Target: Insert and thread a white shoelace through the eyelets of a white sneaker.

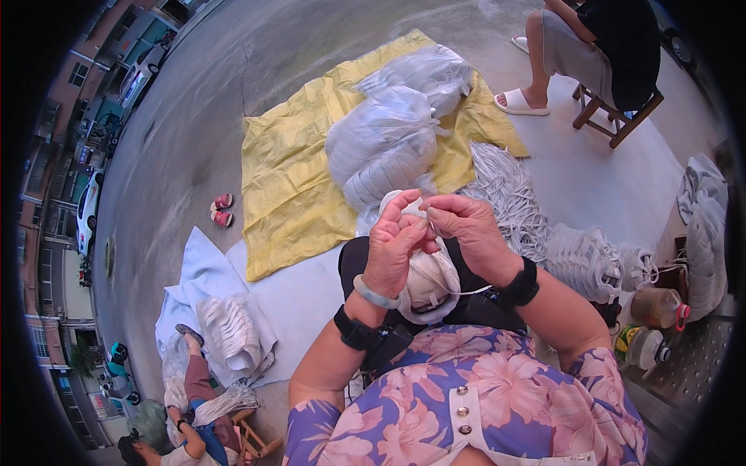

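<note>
A white shoe upper rests on my lap beneath both hands, with its opening toward me. From its side a thin white shoelace trails to the right. My left hand is closed over the upper, its fingers curled; what they grip is hidden. Touching it near the fingertips, my right hand pinches thumb against forefinger on a thin pale end that looks like a shoelace. The far part of the upper is mostly covered by my hands.
Filled clear plastic bags lie on a yellow sheet ahead. Right of it are a heap of white laces and stacked white uppers. Bottles stand at my right. One person sits far right, another lower left beside more uppers.
</note>
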A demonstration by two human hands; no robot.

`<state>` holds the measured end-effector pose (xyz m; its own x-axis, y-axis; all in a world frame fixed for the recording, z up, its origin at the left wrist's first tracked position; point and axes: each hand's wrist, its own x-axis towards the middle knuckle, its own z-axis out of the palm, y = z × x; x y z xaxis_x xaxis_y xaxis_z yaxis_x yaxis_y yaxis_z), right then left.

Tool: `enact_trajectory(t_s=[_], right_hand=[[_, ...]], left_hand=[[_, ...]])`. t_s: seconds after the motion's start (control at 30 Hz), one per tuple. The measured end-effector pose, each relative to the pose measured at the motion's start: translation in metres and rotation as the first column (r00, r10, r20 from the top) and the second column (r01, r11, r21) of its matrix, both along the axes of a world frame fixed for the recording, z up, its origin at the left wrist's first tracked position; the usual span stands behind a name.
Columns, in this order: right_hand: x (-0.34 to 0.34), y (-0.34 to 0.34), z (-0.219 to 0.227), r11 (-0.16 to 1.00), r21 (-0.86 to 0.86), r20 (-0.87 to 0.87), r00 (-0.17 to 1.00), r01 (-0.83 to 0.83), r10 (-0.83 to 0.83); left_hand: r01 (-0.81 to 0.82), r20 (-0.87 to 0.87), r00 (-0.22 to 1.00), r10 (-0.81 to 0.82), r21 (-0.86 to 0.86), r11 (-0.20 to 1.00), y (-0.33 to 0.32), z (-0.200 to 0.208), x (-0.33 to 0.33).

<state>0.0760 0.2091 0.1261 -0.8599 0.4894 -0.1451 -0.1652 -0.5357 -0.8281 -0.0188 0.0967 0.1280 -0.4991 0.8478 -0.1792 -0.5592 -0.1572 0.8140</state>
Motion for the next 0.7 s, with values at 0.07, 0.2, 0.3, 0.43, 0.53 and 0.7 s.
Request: enact_trajectory(t_s=[0.07, 0.2, 0.3, 0.43, 0.53, 0.7], right_hand=[[0.003, 0.003, -0.003, 0.998, -0.014, -0.066, 0.996, -0.063, 0.062], [0.008, -0.004, 0.001, 0.999, -0.016, -0.037, 0.998, -0.047, 0.046], [0.010, -0.005, 0.001, 0.999, 0.024, -0.090, 0.995, -0.045, 0.047], [0.012, -0.006, 0.003, 0.999, 0.029, -0.062, 0.998, -0.031, 0.033], [0.013, -0.007, 0.001, 0.999, 0.018, -0.079, 0.996, -0.050, 0.052], [0.015, -0.006, 0.002, 0.997, 0.037, -0.066, 0.995, -0.074, 0.076]], left_hand=[[0.010, 0.006, 1.000, -0.010, -0.004, 1.000, 0.000, 0.000, 0.000], [0.037, 0.005, 0.999, -0.037, 0.005, 0.999, 0.001, 0.000, 0.002], [0.057, 0.013, 0.998, -0.057, -0.001, 0.998, 0.001, 0.001, 0.002], [0.105, -0.010, 0.994, -0.105, 0.004, 0.994, 0.000, 0.000, 0.000], [0.112, -0.008, 0.994, -0.112, -0.004, 0.994, -0.001, -0.002, -0.001], [0.119, 0.010, 0.993, -0.119, 0.001, 0.993, -0.002, 0.001, 0.001]])
